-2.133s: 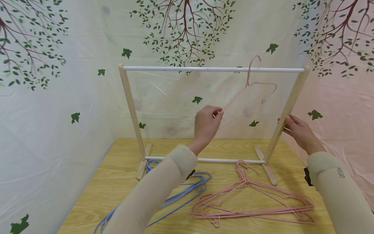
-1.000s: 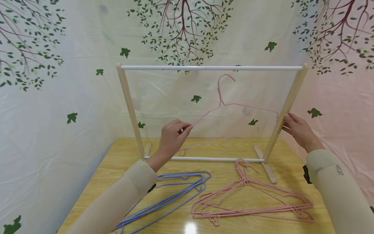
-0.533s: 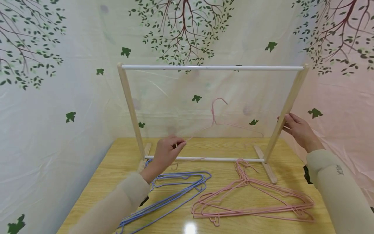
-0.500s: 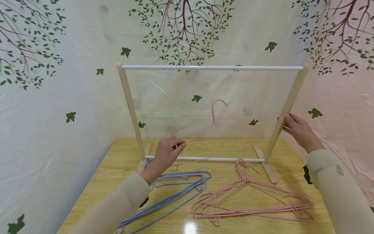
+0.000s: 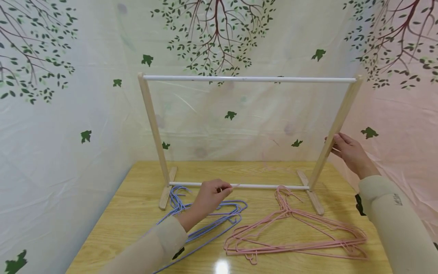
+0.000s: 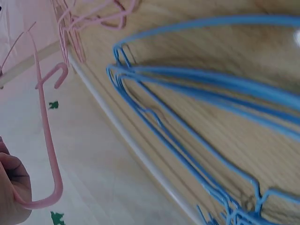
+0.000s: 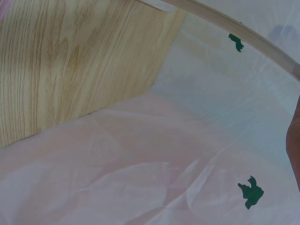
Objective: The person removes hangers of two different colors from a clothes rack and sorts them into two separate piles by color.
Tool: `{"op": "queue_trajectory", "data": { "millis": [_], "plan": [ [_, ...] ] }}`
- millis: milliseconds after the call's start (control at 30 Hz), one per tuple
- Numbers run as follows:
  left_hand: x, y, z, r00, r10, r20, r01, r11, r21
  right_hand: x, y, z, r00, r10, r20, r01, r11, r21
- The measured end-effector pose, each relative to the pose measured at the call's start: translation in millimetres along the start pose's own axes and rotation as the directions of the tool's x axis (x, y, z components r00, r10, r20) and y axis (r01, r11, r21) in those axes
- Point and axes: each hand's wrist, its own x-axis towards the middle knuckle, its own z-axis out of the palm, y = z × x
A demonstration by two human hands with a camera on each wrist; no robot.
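My left hand point(image 5: 212, 196) pinches a pink clothes hanger by one end, low in front of the rack's bottom bar point(image 5: 260, 186). In the head view that hanger is faint and blurred against the backdrop. The left wrist view shows it clearly: the pink hanger point(image 6: 47, 122) runs up from the fingers of my left hand point(image 6: 11, 187). My right hand point(image 5: 352, 154) grips the wooden right post point(image 5: 338, 114) of the garment rack, some fingers hidden behind it. In the right wrist view only an edge of that hand point(image 7: 293, 140) shows.
Several pink hangers point(image 5: 294, 250) lie stacked on the wooden table point(image 5: 126, 213) at right front. Several blue hangers point(image 5: 212, 228) lie at left, partly under my left forearm. The rack's white top bar point(image 5: 249, 79) carries nothing. A patterned sheet point(image 5: 102, 114) hangs behind.
My left hand has brought the pink hanger down from the level of the top bar, first leftward, then slightly back right. My right hand stays on the post.
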Motion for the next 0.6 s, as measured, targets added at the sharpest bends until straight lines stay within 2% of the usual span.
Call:
{"op": "queue_trajectory", "data": {
  "millis": [100,233,367,500,600],
  "plan": [
    [-3.1,3.8,11.1,0.995,-0.077,0.058,0.080,0.995,-0.052,0,0,-1,1.000,0.014,-0.004,-0.014,1.000,-0.023],
    [-6.5,7.3,25.1,0.979,-0.153,0.134,0.170,0.977,-0.127,1,-1,0,1.000,0.022,-0.008,-0.022,0.999,-0.047],
    [-7.5,8.4,40.3,0.969,-0.188,0.161,0.215,0.960,-0.179,0,-1,1,1.000,0.013,-0.003,-0.013,0.999,-0.044],
    [-7.3,7.7,57.1,0.965,-0.194,0.175,0.227,0.954,-0.195,-2,-2,3,1.000,0.017,0.002,-0.017,0.998,-0.060],
    [-7.6,6.1,69.7,0.950,-0.227,0.212,0.273,0.937,-0.218,-2,-2,3,1.000,0.027,-0.003,-0.028,0.997,-0.070]
  ]
}}
